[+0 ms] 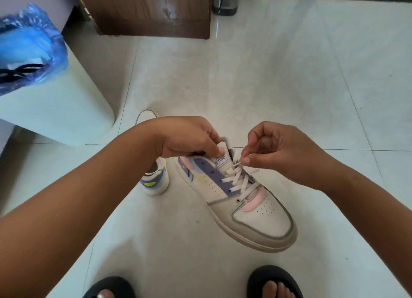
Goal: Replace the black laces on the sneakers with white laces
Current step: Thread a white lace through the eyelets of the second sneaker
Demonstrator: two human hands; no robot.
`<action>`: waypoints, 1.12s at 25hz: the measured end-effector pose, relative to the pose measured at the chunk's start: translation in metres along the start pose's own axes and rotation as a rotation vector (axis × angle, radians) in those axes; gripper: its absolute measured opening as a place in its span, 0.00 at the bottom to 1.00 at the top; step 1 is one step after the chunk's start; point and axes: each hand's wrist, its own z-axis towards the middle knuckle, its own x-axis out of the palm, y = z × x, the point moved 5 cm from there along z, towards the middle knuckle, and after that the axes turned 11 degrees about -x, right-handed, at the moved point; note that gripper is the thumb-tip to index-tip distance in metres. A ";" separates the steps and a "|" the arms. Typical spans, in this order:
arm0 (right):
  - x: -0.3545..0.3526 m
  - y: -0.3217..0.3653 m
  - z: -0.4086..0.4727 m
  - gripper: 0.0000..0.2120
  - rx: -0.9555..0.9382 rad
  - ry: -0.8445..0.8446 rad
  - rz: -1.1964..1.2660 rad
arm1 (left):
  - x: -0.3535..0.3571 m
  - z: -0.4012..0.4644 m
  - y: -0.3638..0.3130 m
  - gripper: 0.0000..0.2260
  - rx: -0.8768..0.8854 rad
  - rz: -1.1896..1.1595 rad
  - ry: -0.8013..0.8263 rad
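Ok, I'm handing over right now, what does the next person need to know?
Left hand grips the tongue of the near sneaker, steadying it.
Right hand pinches a white lace end at the upper eyelets.
Done: white lace crisscrossed through most eyelets of this shoe.
Left: thread the top eyelets. The second sneaker stands behind; its lacing is hidden.
Black laces lie in the blue-lined bin.

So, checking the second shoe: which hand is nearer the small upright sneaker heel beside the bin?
Left. The left hand is just above the sneaker heel; the right hand is farther right.
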 end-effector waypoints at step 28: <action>0.005 0.004 0.016 0.10 -0.494 -0.190 -0.644 | 0.000 0.003 0.012 0.04 -0.037 -0.718 -0.282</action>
